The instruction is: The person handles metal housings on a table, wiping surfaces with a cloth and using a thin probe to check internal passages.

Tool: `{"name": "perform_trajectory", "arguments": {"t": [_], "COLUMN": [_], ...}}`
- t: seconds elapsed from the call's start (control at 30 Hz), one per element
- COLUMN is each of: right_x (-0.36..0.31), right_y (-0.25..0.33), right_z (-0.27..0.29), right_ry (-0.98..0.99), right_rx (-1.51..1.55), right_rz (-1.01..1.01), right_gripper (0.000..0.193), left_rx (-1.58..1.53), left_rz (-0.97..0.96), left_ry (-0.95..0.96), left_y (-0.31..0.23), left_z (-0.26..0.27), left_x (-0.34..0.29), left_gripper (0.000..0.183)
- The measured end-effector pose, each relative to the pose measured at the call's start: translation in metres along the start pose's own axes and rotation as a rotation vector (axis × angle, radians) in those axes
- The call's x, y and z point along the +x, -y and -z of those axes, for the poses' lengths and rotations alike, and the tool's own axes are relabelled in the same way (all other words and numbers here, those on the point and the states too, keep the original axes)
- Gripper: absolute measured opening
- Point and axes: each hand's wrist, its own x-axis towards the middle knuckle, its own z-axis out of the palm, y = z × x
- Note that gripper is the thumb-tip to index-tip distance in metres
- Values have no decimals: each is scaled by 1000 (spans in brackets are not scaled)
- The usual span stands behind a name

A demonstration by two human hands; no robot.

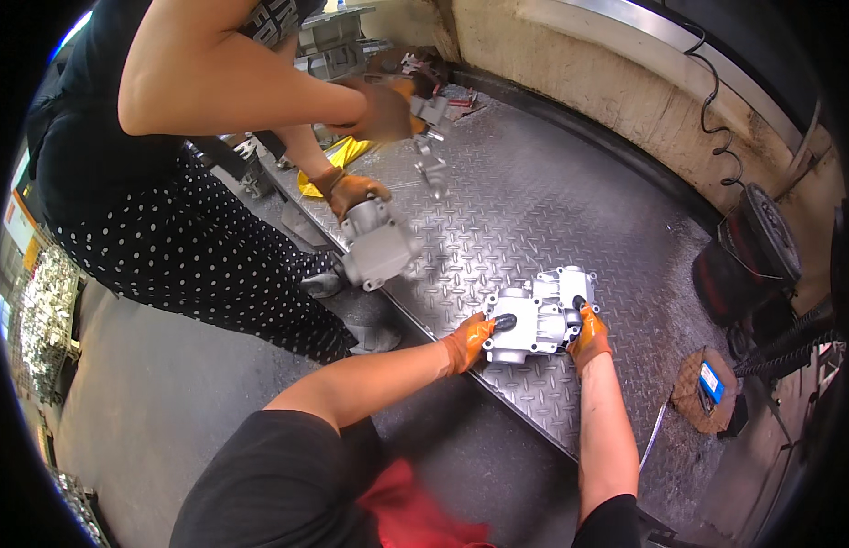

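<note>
My left hand [470,344], in an orange glove with a dark thumb tip, grips the left side of a silver cast metal housing [516,336]. My right hand [589,336], gloved alike, closes on the right side of the castings, its thumb on top. A squarish silver section [564,285] adjoins the housing at the far right; whether it is one piece or two pressed together I cannot tell. The castings are over the near edge of a tread-plate bench [525,228]. The undersides and most of my fingers are hidden.
At left a co-worker's gloved hand [356,194] holds another casting [381,254]; their other hand [383,111] is blurred around a tool-like object. A yellow cloth or bag [338,160] lies beyond. A dark bucket [749,251] and brown tray [703,393] stand right.
</note>
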Motion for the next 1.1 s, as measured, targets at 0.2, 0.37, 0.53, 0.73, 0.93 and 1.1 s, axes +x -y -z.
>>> {"name": "perform_trajectory", "arguments": {"t": [0.2, 0.37, 0.53, 0.73, 0.93, 1.1], "right_x": [-30, -45, -22, -39, -57, -12], "right_y": [-2, 14, 11, 6, -27, -28], "right_z": [0, -11, -6, -7, -66, -59], "right_ry": [-163, -334, -469, -374, -299, -384], "right_rx": [19, -364, -490, -362, -48, 52], "right_rz": [77, 240, 188, 18, 78, 242], "right_gripper": [41, 37, 40, 68, 72, 70], "left_rx": [462, 506, 422, 258, 736, 418], "left_rz": [-98, -170, -84, 43, -215, -334], "left_ry": [-404, -347, -349, -293, -436, -302], "left_y": [-13, -25, -62, -65, -52, -46], "left_z": [-38, 2, 47, 23, 119, 72], "left_x": [-31, -34, -15, -25, -28, -18], "left_gripper": [40, 45, 45, 39, 35, 34]}}
